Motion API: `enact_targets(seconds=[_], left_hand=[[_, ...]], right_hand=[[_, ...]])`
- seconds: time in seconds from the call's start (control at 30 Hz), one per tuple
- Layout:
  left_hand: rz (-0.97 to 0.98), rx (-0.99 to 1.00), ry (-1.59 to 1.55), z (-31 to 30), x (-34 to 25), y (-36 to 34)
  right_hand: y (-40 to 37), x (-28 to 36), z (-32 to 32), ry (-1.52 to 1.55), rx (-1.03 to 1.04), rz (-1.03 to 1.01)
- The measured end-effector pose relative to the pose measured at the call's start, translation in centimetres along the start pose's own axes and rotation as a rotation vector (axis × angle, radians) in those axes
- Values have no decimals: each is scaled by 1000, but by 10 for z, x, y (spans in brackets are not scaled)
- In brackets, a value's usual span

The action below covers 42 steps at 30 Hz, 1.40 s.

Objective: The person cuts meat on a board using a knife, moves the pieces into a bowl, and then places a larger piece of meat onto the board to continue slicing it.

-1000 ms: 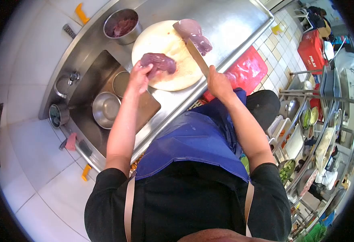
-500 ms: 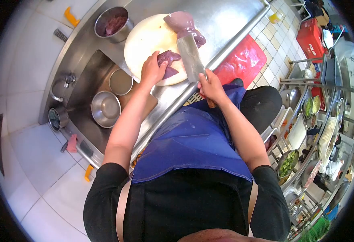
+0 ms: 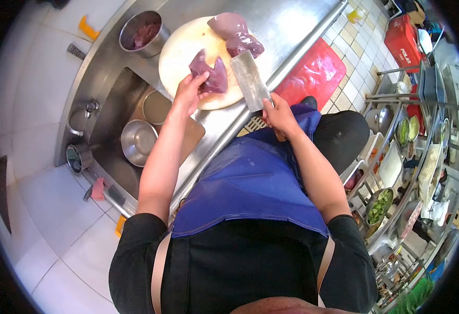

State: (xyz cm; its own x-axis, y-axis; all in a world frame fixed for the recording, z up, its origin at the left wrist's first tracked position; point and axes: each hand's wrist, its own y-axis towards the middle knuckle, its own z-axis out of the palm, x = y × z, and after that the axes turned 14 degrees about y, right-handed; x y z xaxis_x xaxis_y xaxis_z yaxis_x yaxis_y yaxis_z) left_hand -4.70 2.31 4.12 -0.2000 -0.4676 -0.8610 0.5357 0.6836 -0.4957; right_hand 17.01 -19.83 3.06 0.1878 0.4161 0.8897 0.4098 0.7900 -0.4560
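Note:
On a round pale cutting board lie pieces of dark red, glossy meat. My left hand grips the lower edge of a spread-out piece of meat near the board's front left. My right hand is wrapped round the handle of a wide cleaver. The blade points up and left over the board's right edge, just below a larger lump of meat. Part of the handle is hidden by my fingers.
A metal pot with meat stands left of the board. Steel bowls sit in the sink, beside a tap. A red tray is beyond the counter's edge. Racks with food pans stand at right.
The piece of meat by my left hand has been lifted and spread out flatter, and that hand has shifted slightly down and left. The cleaver has moved slightly down, away from the larger lump.

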Motion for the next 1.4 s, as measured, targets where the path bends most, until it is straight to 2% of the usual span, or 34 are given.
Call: enact_targets(seconds=[0.07, 0.1, 0.17, 0.2, 0.23, 0.27, 0.3, 0.33, 0.37, 0.43, 0.47, 0.5, 0.57, 0.6, 0.63, 0.67, 0.7, 0.77, 0.8, 0.87, 0.9, 1.0, 1.03, 1.13, 1.3, 1.37, 1.4], left_hand=[[-120, -20, 23, -5, 18, -16], [-120, -21, 21, -9, 21, -27], [-262, -28, 342, -17, 25, -44], [-225, -68, 334, -26, 35, -44], [-230, -64, 332, -34, 48, -37], [-12, -137, 482, -42, 58, -26], [212, -212, 627, -46, 62, -20], [312, -271, 717, -36, 42, -25], [320, -271, 712, -28, 26, -28], [567, -323, 1037, -19, 5, -25], [488, -220, 1020, -18, 1, -18], [496, -215, 1019, -18, 5, -11], [731, -123, 1296, -17, 16, 2], [704, -76, 1384, -16, 12, 2], [715, -69, 1378, -14, 10, 2], [646, -59, 1357, -11, 8, 1], [575, -48, 1335, -8, 8, 0], [580, -51, 1230, -5, 17, 0], [547, -96, 1209, 1, 19, -3], [511, -150, 1189, 6, 20, -7], [517, -145, 1184, 7, 21, -5], [515, -171, 1102, 4, 28, 1], [506, -159, 1094, 1, 28, 3], [528, -143, 1076, -3, 28, 4], [583, -206, 1090, 6, 39, 1], [536, -329, 1077, 21, 43, -8], [556, -362, 1061, 26, 45, -9]], right_hand=[[-8, 17, -2, -22, 0, 124], [-10, 23, -2, -23, 2, 125], [-14, 32, -3, -68, -51, 190], [-9, 24, -5, -71, -53, 195], [0, 15, -6, -198, -76, 69], [10, 7, -9, -326, -98, -62], [15, 15, -7, -330, -100, -64], [18, 28, -2, -396, -125, -84], [23, 40, 3, -463, -151, -104], [38, 54, 11, -494, -217, -132], [44, 61, 14, -520, -278, -154], [46, 69, 15, -519, -288, -156], [46, 84, 16, -476, -266, -100], [41, 84, 14, -477, -279, -100], [33, 83, 12, -534, -296, -128], [24, 82, 9, -594, -310, -157], [14, 74, 5, -601, -319, -157], [-10, 51, -1, -564, -341, -292], [-23, 50, 1, -567, -349, -288], [-41, 54, 3, -295, -232, 106], [-39, 54, 4, -298, -240, 105], [-22, 48, 3, 38, -146, 159], [-11, 52, 0, 32, -146, 154], [17, 69, 2, 266, -144, 302], [55, 89, -2, 295, -169, 251], [55, 91, -9, 119, -239, 169], [47, 89, -15, 130, -251, 184]])
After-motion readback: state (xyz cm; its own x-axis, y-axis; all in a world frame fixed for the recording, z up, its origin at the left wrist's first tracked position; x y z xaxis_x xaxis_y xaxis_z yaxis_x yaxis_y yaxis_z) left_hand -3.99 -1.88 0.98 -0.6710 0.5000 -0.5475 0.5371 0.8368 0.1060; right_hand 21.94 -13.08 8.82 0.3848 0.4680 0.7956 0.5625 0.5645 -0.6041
